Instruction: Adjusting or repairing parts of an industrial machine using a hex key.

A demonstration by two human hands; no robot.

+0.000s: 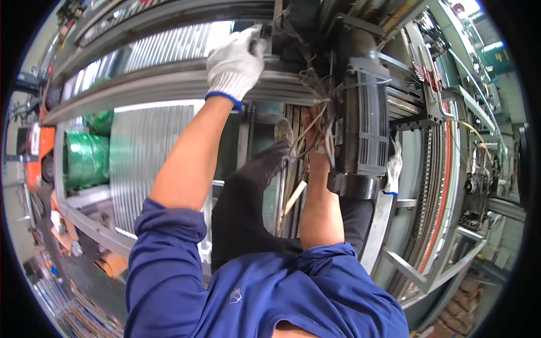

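Note:
My left hand [235, 63], in a white knit glove with a blue cuff, is over the long metal rail [169, 84] at the upper middle. Its fingers are curled closed, and whatever may be inside them is hidden. Lower and to the right, my bare right hand [316, 130] reaches in among loose grey cables [307, 73], beside a large dark cylindrical motor [369, 129]. Cables and shadow cover most of its fingers. A second white glove [394, 169] with a blue edge lies off my hands, just right of the motor.
Ribbed metal sheeting [152, 163] and green wrapped rolls [87, 160] are on the left, beyond the frame. A pale stick [294, 198] leans between my legs. Along the right runs a cable chain [431, 197] beside a red line. An orange vehicle [45, 149] stands far left.

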